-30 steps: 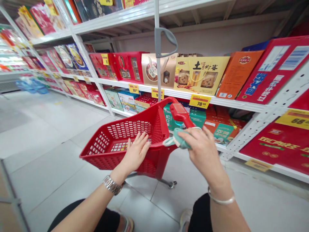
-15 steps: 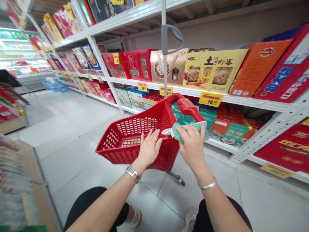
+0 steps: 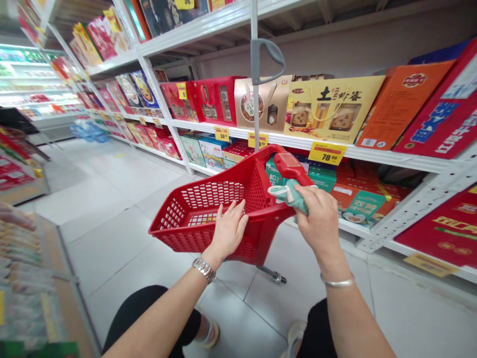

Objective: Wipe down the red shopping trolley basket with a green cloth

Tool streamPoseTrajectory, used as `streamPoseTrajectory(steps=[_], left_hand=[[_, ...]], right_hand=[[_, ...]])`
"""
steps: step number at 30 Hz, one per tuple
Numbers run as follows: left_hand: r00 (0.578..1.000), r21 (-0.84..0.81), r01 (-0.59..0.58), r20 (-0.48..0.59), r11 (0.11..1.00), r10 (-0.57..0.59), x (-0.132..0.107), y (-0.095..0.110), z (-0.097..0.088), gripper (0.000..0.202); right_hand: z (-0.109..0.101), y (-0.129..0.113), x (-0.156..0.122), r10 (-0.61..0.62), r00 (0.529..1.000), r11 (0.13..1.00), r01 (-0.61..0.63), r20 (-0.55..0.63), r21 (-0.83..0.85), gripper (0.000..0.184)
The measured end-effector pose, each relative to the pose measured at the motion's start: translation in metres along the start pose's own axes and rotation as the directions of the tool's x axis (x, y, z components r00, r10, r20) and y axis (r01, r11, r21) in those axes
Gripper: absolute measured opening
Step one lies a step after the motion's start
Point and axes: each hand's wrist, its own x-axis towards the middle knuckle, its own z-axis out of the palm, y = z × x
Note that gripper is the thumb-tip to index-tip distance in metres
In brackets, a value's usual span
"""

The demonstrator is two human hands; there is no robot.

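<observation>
A red plastic wheeled shopping basket (image 3: 175,243) stands on the aisle floor in the head view, its long axis pointing far and right toward white metal shelving (image 3: 346,156). The left hand (image 3: 229,231) is spread on its near rim, while a teal cloth (image 3: 288,193) is pinched by the right hand (image 3: 320,223), just beside the raised basket handle (image 3: 292,169).

Supermarket aisle (image 3: 112,199), shelved gift boxes (image 3: 333,109), yellow price tags (image 3: 327,152)
</observation>
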Motion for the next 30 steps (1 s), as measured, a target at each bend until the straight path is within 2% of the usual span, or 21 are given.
streamPoseTrajectory(steps=[4,7,10,15,18,20,23,27,30], left_hand=[[0.999,0.002,0.033,0.037,0.999,-0.033,0.002,0.017,0.001,0.056],[0.994,-0.022,-0.022,0.105,1.000,0.024,0.000,0.014,-0.006,0.056],[0.985,0.019,-0.051,0.165,0.999,0.047,-0.007,-0.015,-0.020,0.052],[0.947,0.276,0.146,0.240,0.950,-0.215,-0.025,-0.096,-0.046,0.051],[0.951,0.366,0.162,0.190,0.916,-0.244,-0.032,-0.119,-0.048,0.051],[0.966,0.394,0.162,0.122,0.905,-0.227,-0.033,-0.118,-0.043,0.052],[0.974,0.405,0.188,0.043,0.895,-0.224,-0.031,-0.105,-0.035,0.052],[0.972,0.372,0.213,0.016,0.903,-0.236,-0.027,-0.088,-0.023,0.051],[0.969,0.348,0.227,0.015,0.910,-0.248,-0.025,-0.075,-0.013,0.053]], right_hand=[[0.003,0.000,-0.001,0.037,0.999,0.999,-0.037,-0.036,-0.001,0.046],[0.009,-0.009,-0.004,0.014,1.000,1.000,-0.014,-0.006,0.003,0.043],[0.007,-0.006,-0.006,-0.007,1.000,0.999,0.006,0.027,0.040,0.041],[0.005,0.013,-0.006,-0.015,0.999,0.994,0.010,0.040,0.107,0.044],[0.013,0.014,-0.006,0.022,1.000,0.998,-0.023,0.010,0.060,0.040],[0.022,0.007,-0.007,0.012,1.000,0.999,-0.012,0.002,0.033,0.040],[0.042,-0.012,-0.012,-0.047,0.998,0.998,0.045,0.045,0.050,0.041],[0.080,-0.050,-0.030,-0.166,0.974,0.978,0.142,0.152,0.154,0.045],[0.108,-0.081,-0.048,-0.244,0.951,0.945,0.190,0.188,0.267,0.048]])
